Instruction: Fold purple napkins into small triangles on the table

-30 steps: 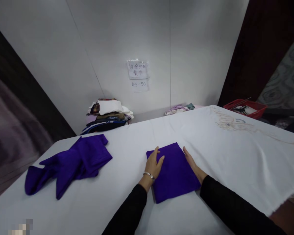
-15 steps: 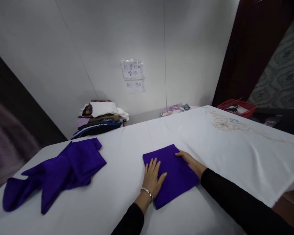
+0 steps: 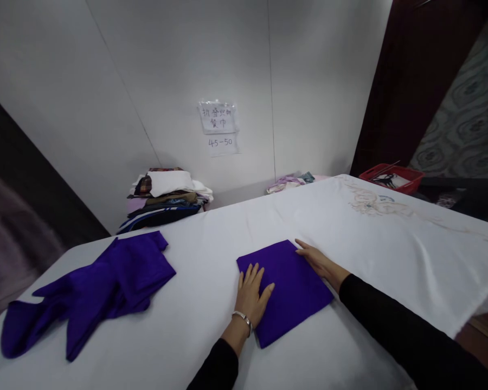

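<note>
- Left hand (image 3: 251, 293): lying flat, fingers spread, pressing on the near left part of the folded purple cloth (image 3: 287, 290).
- Right hand (image 3: 319, 263): lying open along that cloth's far right edge, gripping nothing.
- Folded purple cloth: sitting mid-table on the white table cover (image 3: 211, 260).
- Loose purple cloths (image 3: 93, 290): lying crumpled, well to the left.
- Stack of clothes (image 3: 166, 197): resting beyond the table, by the wall.
- Red basket (image 3: 391, 177): showing far right, contents hard to make out.
- Paper notes (image 3: 219, 127): hanging on the white wall, upper writing unreadable.
</note>
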`<state>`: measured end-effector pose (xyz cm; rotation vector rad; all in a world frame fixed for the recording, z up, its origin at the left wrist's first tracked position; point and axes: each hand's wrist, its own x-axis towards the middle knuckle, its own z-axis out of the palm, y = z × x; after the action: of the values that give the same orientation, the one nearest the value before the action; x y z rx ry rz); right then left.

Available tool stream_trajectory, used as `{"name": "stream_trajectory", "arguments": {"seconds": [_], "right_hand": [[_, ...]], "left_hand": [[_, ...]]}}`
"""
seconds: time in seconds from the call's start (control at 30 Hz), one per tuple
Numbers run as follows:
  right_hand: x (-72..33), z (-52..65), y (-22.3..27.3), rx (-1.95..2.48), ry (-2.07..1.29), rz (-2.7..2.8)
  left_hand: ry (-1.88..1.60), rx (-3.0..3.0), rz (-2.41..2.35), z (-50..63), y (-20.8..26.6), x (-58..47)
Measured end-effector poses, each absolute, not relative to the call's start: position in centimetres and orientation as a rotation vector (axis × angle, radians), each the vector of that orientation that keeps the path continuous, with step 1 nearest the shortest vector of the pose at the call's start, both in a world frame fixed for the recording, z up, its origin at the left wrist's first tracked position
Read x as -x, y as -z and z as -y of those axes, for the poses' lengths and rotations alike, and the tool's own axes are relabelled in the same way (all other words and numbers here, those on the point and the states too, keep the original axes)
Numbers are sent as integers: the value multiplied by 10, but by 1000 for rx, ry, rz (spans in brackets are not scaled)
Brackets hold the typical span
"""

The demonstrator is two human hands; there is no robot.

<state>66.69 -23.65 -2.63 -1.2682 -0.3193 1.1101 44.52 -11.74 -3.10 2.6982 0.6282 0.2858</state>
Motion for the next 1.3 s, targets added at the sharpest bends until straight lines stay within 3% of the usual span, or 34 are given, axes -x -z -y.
{"name": "stream_trajectory", "arguments": {"seconds": [0.3,0.77,1.0,1.3], "right_hand": [[-674,235,24,1265,-994,451],[-680,202,31,1768,-443,800],[-625,197,28,1993,-278,1779],[-627,191,36,2180,-288,1845]], "left_hand": [[-60,-2831,-714,121,36,-445],[-48,-2851,-715,121,36,-444],[-63,-2883,-711,121,36,-446],[-93,-2809,-729,118,32,-447]]}}
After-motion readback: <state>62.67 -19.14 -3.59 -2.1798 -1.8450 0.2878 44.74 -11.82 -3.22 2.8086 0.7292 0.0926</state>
